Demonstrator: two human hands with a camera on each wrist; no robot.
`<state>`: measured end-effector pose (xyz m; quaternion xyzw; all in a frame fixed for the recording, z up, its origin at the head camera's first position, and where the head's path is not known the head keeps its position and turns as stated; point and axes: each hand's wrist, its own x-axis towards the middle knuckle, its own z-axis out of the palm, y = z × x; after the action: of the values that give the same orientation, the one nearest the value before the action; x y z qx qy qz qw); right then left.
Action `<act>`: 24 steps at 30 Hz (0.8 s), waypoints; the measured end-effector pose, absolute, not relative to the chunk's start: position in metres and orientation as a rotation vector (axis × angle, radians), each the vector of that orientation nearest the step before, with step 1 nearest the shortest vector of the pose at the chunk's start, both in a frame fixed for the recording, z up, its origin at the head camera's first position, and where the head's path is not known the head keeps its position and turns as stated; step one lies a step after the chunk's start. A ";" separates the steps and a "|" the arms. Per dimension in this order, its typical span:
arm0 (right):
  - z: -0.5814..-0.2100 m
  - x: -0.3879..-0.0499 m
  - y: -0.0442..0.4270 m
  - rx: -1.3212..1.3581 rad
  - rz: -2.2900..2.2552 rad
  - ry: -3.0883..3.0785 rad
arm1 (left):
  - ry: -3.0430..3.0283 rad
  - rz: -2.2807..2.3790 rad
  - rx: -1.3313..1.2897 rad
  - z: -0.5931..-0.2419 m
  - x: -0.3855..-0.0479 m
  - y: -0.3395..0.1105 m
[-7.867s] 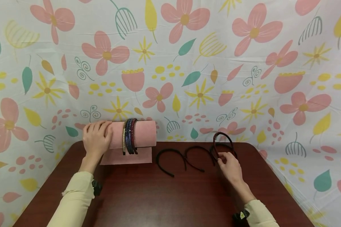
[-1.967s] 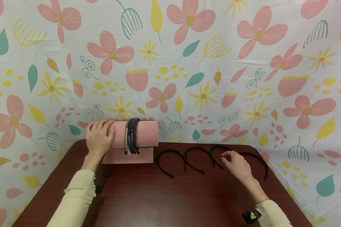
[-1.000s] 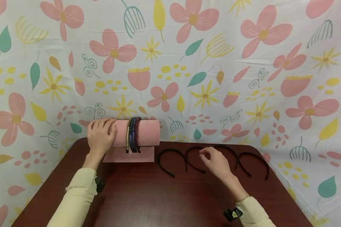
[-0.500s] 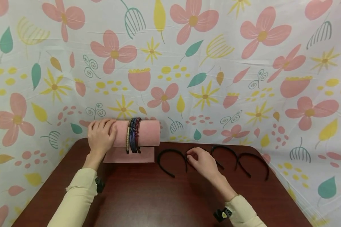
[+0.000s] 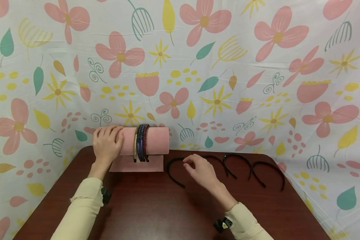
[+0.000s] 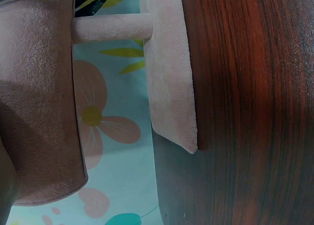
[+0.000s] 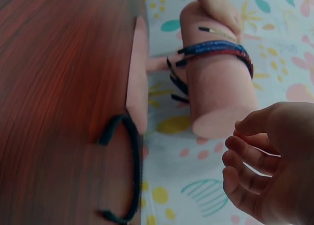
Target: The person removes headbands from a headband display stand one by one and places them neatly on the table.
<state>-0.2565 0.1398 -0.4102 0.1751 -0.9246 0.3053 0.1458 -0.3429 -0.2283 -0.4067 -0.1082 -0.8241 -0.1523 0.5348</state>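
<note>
My left hand (image 5: pixel 106 145) grips the left end of a pink padded headband stand (image 5: pixel 158 141), its fingers laid over the top of the roll. Around the roll sit a gold headband (image 5: pixel 135 148), blue ones (image 5: pixel 141 143) and a dark red one (image 5: pixel 146 138). Nothing is held in my right hand (image 5: pixel 201 171), whose fingers are loosely bent above the leftmost black headband (image 5: pixel 168 170) on the table. In the right wrist view, that black headband (image 7: pixel 136 166) lies apart from the fingers. The left wrist view shows the stand's roll (image 6: pixel 44 112) and base, with the fingers mostly hidden.
Several more dark headbands lie in a row along the table's back, the rightmost headband (image 5: pixel 283 178) near the right corner. One is partly covered by my right hand. A flowered cloth (image 5: pixel 180 73) hangs behind the dark wood table (image 5: pixel 156 213).
Earlier, my right hand held a dark headband upright at the right; it has let go and moved left, empty, along the row. My left hand has stayed on the stand.
</note>
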 end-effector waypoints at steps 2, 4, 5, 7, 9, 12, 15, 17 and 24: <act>-0.410 -0.256 0.134 0.515 0.879 -2.657 | -1.968 -0.364 -0.258 -0.407 -0.343 -0.228; -0.410 -0.255 0.128 0.529 0.875 -2.659 | -1.967 -0.365 -0.260 -0.407 -0.342 -0.228; -0.410 -0.255 0.125 0.538 0.872 -2.659 | -1.965 -0.366 -0.261 -0.407 -0.342 -0.228; -0.409 -0.254 0.119 0.561 0.864 -2.663 | -1.959 -0.366 -0.262 -0.407 -0.342 -0.228; -0.408 -0.253 0.114 0.587 0.858 -2.667 | -1.961 -0.366 -0.262 -0.406 -0.342 -0.227; -0.407 -0.252 0.106 0.613 0.841 -2.673 | -1.953 -0.369 -0.259 -0.406 -0.342 -0.228; -0.406 -0.251 0.098 0.628 0.823 -2.676 | -1.931 -0.376 -0.258 -0.407 -0.343 -0.227; -0.406 -0.251 0.093 0.636 0.814 -2.675 | -1.912 -0.380 -0.260 -0.407 -0.344 -0.227; -0.405 -0.251 0.074 0.700 0.853 -2.647 | -1.922 -0.376 -0.258 -0.407 -0.344 -0.227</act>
<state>-0.2514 0.0735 -0.4046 0.2419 -0.9143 0.2948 0.1366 -0.3439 -0.2271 -0.4071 -0.1091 -0.8123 -0.1588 0.5504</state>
